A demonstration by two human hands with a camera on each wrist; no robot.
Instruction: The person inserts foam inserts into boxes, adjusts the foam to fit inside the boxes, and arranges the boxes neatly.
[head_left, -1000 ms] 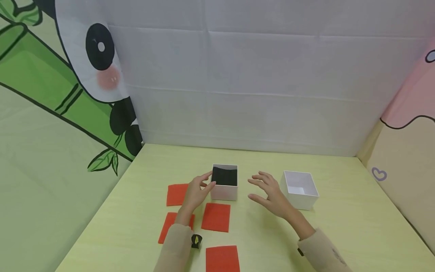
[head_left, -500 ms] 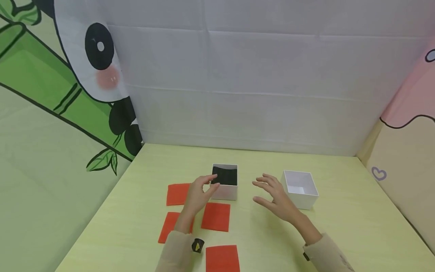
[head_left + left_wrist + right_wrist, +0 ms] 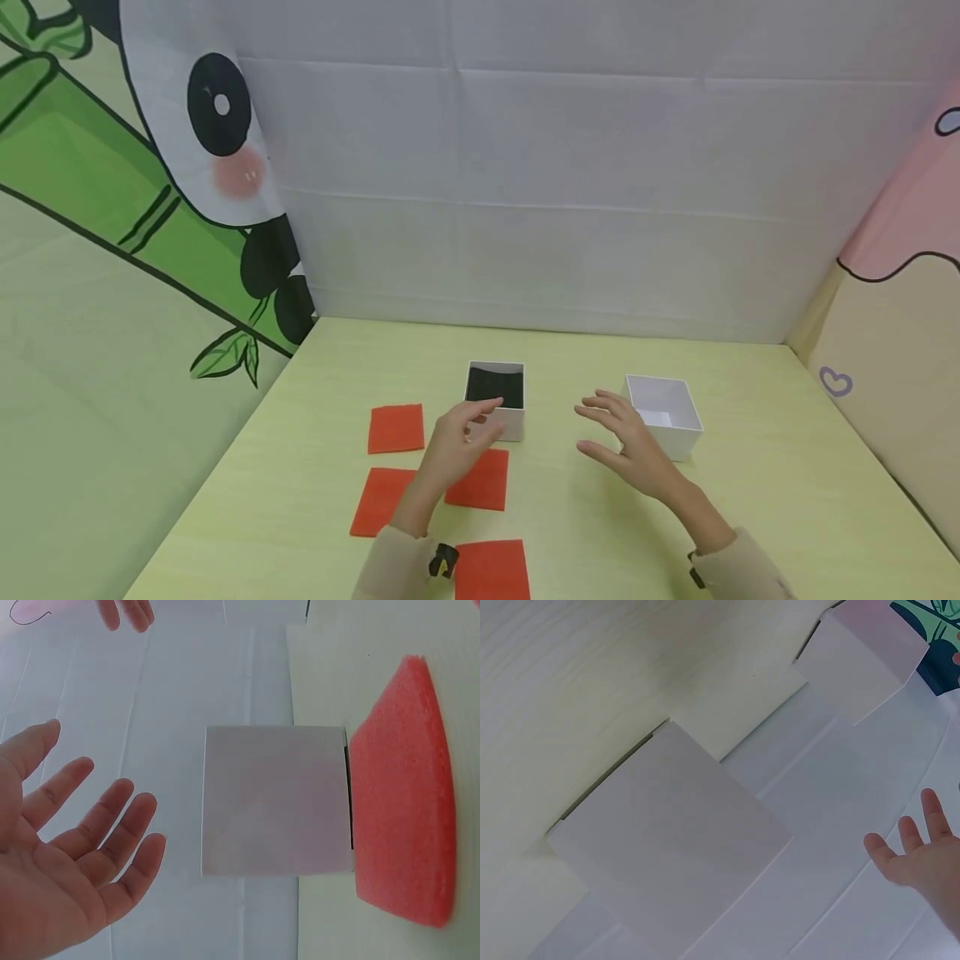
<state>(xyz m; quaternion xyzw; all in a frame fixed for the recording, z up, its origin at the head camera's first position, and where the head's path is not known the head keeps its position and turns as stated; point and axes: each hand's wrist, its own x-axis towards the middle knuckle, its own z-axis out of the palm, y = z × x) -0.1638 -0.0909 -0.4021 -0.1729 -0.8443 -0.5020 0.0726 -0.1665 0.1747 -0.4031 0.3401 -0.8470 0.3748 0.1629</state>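
Observation:
Nothing is in my left hand, held with fingers extended and parted above the table. In the head view it overlaps the front of a white box and one red square pad. A black piece lies inside this box. The left wrist view shows the left hand beside the box, with a thick, spongy red pad at the box's other side. My right hand hovers, fingers spread, holding nothing. It overlaps the edge of a second white box with a bare inside.
More red pads lie on the pale yellow table: one at the back left, one partly behind the left forearm, one at the front. A light curtain rises along the table's back edge.
My left hand has moved from the left box's side toward the right and nearer to me. My right hand has drifted right and nearer to me. Boxes and pads stay put.

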